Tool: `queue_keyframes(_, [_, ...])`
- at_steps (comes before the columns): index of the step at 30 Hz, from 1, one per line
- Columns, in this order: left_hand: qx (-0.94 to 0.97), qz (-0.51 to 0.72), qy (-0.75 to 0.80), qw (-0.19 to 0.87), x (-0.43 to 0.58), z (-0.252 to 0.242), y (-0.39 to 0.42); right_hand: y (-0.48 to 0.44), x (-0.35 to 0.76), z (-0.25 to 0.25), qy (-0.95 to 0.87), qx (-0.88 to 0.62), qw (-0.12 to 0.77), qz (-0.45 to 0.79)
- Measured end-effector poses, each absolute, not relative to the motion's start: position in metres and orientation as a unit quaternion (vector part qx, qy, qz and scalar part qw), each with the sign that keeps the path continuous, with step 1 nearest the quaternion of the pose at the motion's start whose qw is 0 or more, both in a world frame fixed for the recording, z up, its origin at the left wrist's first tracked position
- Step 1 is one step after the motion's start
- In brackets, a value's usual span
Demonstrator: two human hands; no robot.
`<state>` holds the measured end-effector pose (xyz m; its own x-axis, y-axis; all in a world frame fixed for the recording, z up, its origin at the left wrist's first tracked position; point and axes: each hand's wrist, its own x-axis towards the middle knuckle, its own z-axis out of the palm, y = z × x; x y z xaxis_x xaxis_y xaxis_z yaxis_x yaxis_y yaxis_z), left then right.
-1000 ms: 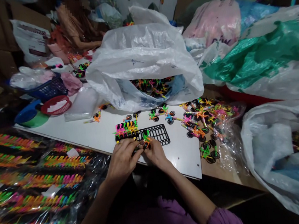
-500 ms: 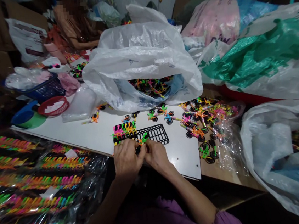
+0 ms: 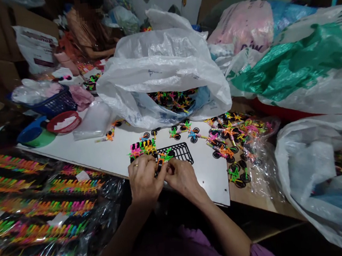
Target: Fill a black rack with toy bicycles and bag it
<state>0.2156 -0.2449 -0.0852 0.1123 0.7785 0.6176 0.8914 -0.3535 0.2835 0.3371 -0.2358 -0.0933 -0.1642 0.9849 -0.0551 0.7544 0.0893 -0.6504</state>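
My left hand [image 3: 143, 179] and my right hand [image 3: 180, 177] meet at the near edge of a white board [image 3: 106, 151]. Both are pinched on a small green and orange toy bicycle [image 3: 164, 157] held between the fingertips. It sits at the near edge of a black grid tray [image 3: 179, 152], whose left part carries a row of neon toy bicycles [image 3: 141, 148]. Loose toy bicycles [image 3: 229, 136] lie scattered to the right on the board.
A big white plastic bag [image 3: 165, 69] full of toy bicycles lies open behind the tray. Cellophane packs of neon toys [image 3: 35, 207] cover the left. More bags [image 3: 305, 65] crowd the right. A red basket [image 3: 63, 121], blue basket [image 3: 54, 103] and another person [image 3: 87, 27] are at the back left.
Both hands have shifted slightly and turned the small bicycle between the fingertips, lowering it toward the black tray. The camera view moved a little.
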Motion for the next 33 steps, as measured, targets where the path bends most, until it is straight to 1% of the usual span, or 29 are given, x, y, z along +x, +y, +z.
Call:
queue_keyframes(2, [-0.747, -0.352, -0.555, 0.098, 0.217, -0.086, -0.247, -0.237, 0.338, -0.092, -0.709, -0.612, 0.205, 0.285])
queue_keyframes(3, [-0.75, -0.35, -0.555, 0.09, 0.216, -0.086, -0.248, -0.236, 0.338, -0.093, -0.708, -0.61, 0.207, 0.288])
queue_keyframes(6, [-0.75, -0.342, -0.565, 0.029, 0.204, -0.083, -0.251, -0.233, 0.342, -0.107, -0.704, -0.599, 0.212, 0.317])
queue_keyframes(9, [-0.754, -0.316, -0.576, -0.012, 0.183, -0.079, -0.251, -0.231, 0.345, -0.134, -0.691, -0.595, 0.212, 0.351])
queue_keyframes(11, [-0.769, -0.284, -0.572, -0.031, 0.173, -0.079, -0.249, -0.23, 0.343, -0.151, -0.67, -0.596, 0.241, 0.37])
queue_keyframes(14, [-0.808, -0.246, -0.533, -0.049, 0.169, -0.088, -0.247, -0.227, 0.333, -0.165, -0.651, -0.579, 0.309, 0.381])
queue_keyframes(16, [-0.829, -0.22, -0.512, -0.053, 0.173, -0.095, -0.245, -0.225, 0.325, -0.167, -0.67, -0.564, 0.317, 0.364])
queue_keyframes(20, [-0.841, -0.198, -0.501, -0.05, 0.181, -0.104, -0.245, -0.223, 0.318, -0.167, -0.736, -0.561, 0.246, 0.288])
queue_keyframes(27, [-0.837, -0.249, -0.486, 0.02, 0.185, -0.113, -0.253, -0.23, 0.326, -0.162, -0.795, -0.539, 0.147, 0.236])
queue_keyframes(30, [-0.84, -0.26, -0.473, 0.05, 0.188, -0.116, -0.253, -0.23, 0.322, -0.159, -0.81, -0.535, 0.117, 0.211])
queue_keyframes(33, [-0.835, -0.275, -0.474, 0.047, 0.188, -0.117, -0.253, -0.229, 0.318, -0.156, -0.823, -0.526, 0.101, 0.189])
